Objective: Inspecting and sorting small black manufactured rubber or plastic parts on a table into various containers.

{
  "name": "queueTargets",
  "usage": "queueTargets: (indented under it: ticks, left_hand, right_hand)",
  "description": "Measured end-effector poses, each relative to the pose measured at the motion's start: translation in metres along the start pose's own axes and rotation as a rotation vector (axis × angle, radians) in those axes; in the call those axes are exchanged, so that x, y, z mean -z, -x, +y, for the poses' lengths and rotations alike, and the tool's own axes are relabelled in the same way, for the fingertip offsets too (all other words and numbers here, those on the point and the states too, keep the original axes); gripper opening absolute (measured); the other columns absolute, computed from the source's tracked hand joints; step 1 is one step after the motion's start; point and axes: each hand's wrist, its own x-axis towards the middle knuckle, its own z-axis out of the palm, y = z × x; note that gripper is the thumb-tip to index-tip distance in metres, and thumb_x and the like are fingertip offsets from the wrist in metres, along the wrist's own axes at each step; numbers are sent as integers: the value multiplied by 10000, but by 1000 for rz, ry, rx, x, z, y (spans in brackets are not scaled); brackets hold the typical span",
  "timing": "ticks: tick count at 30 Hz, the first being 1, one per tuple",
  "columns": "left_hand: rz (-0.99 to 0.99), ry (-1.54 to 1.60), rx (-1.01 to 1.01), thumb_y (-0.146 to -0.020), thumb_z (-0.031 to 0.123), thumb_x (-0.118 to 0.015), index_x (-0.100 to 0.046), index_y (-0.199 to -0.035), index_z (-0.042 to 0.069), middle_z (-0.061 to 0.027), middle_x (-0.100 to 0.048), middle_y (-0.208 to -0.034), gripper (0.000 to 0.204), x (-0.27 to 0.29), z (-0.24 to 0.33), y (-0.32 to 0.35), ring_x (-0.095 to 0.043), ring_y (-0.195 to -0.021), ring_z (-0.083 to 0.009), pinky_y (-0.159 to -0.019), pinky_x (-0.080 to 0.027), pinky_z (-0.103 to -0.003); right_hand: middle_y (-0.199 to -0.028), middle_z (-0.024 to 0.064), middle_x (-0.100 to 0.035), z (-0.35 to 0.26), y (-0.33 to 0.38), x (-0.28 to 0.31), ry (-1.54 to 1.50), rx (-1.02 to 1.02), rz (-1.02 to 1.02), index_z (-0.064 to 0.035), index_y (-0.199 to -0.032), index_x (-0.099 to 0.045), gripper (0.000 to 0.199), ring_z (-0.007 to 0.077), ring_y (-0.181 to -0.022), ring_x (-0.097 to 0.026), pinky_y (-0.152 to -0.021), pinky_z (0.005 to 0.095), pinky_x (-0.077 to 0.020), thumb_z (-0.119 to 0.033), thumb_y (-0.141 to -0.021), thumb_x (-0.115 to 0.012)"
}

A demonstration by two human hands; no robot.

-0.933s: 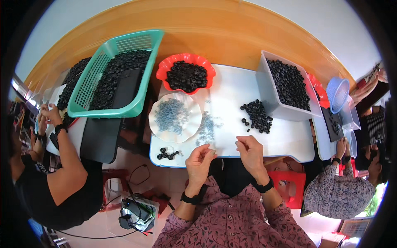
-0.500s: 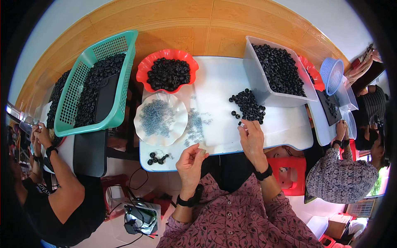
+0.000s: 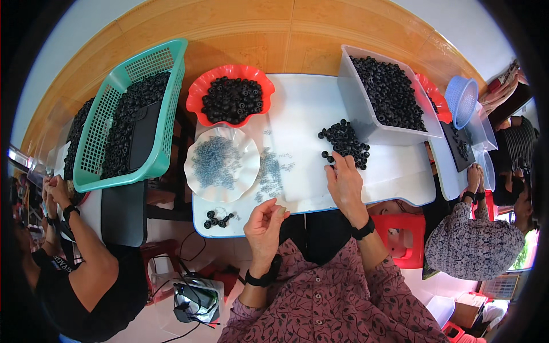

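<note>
Near the table's front edge my left hand (image 3: 265, 231) is raised with thumb and fingers pinched together. What it holds, if anything, is too small to make out. My right hand (image 3: 345, 186) reaches over the white tabletop, its fingers curled and its tips at the near edge of a loose pile of small black round parts (image 3: 345, 140). Whether a part sits between those tips is hidden. Left of the pile, small clear-grey pieces (image 3: 271, 177) lie scattered on the table, and more fill a white scalloped plate (image 3: 249, 186).
Behind the plate stands a red scalloped bowl (image 3: 197, 86) of black parts. A clear bin (image 3: 389, 136) of them is at back right, a green basket (image 3: 94, 143) at left. A few black pieces (image 3: 216, 220) lie at the front-left corner. People work on both sides.
My right hand has moved slightly forward and left, to the near edge of the black pile. My left hand has stayed nearly still. The view has shifted a little.
</note>
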Motion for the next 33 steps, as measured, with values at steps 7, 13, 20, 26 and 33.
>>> queueTargets:
  ticks: [7, 13, 20, 26, 33]
  left_hand:
    - [-6, -28, 3, -916, -4, -606, -577, -1153, -51, -66, -616, -922, 243, 0, 1, 1, -630, -830, -133, -821, -572, -311]
    - [-3, -35, 10, -921, 0, -602, -592, -1144, -50, -67, -624, -934, 229, 0, 0, 3, -629, -836, -122, -809, -566, -291]
    - [-67, -18, 79, -934, 21, -595, -609, -1176, -37, -74, -641, -1021, 249, -10, 11, 5, -612, -875, -97, -809, -542, -239]
    - [-105, 54, 111, -939, 50, -600, -605, -1179, -46, -76, -655, -1023, 259, -4, 3, 4, -625, -888, -112, -813, -541, -245]
    - [-72, 312, 212, -953, 68, -576, -608, -1157, -42, -111, -663, -1002, 234, 0, 5, 0, -646, -867, -151, -805, -561, -301]
  right_hand:
    - [-945, 139, -546, -5, 5, 1, 65, 26, -39, -74, -1027, -604, 181, 352, -723, -610, -612, 437, -494, -90, -849, -633]
    - [-875, 145, -563, -27, 25, 9, -261, -8, -140, -36, -985, -614, 144, 312, -692, -610, -612, 399, -486, -51, -843, -630]
    - [-886, 127, -574, -64, 52, 26, -603, 29, -307, -11, -1037, -622, 209, 237, -688, -615, -568, 304, -486, 7, -830, -642]
    - [-934, 131, -576, -75, 61, 31, -515, 199, -300, -18, -1053, -618, 227, 271, -744, -652, -630, 320, -523, 29, -831, -633]
    - [-974, 81, -600, -74, 62, 33, -1000, -156, -432, -3, -1128, -592, 244, 156, -844, -667, -698, 268, -544, 71, -898, -555]
